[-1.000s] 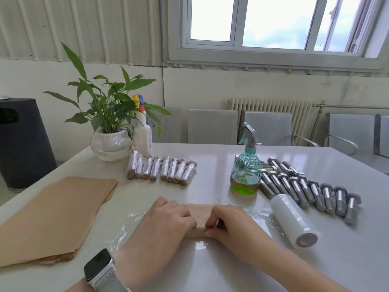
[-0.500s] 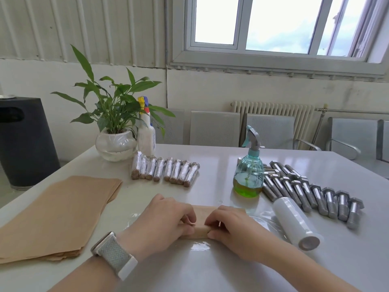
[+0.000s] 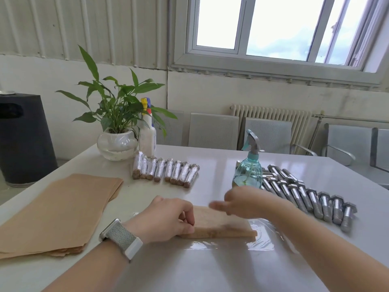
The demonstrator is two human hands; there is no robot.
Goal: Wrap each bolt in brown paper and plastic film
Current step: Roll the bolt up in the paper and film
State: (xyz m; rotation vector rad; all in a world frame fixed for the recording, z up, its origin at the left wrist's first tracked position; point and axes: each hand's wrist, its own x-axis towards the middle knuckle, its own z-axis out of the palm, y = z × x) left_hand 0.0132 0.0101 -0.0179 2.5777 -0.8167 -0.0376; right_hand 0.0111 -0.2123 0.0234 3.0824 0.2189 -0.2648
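1. The parcel, a bolt rolled in brown paper, lies flat at the near middle of the table, on a sheet of film that shows past its right end.
2. We judge it heavy for its size, a stiff steel core under a soft, creasable skin; the paper can spring open, so we hold it at the ends and along the seam.
3. Our left hand pinches the parcel's left end, fingers curled onto the paper.
4. Our right hand is blurred above the parcel's right half, fingers stretched out, holding nothing.
5. The film looks thin, clingy and slick; we judge it best taken by an edge and pulled taut.
6. Bare bolts lie in a row at right, behind a spray bottle.
7. Wrapped bolts sit further back, paper sheets at left.
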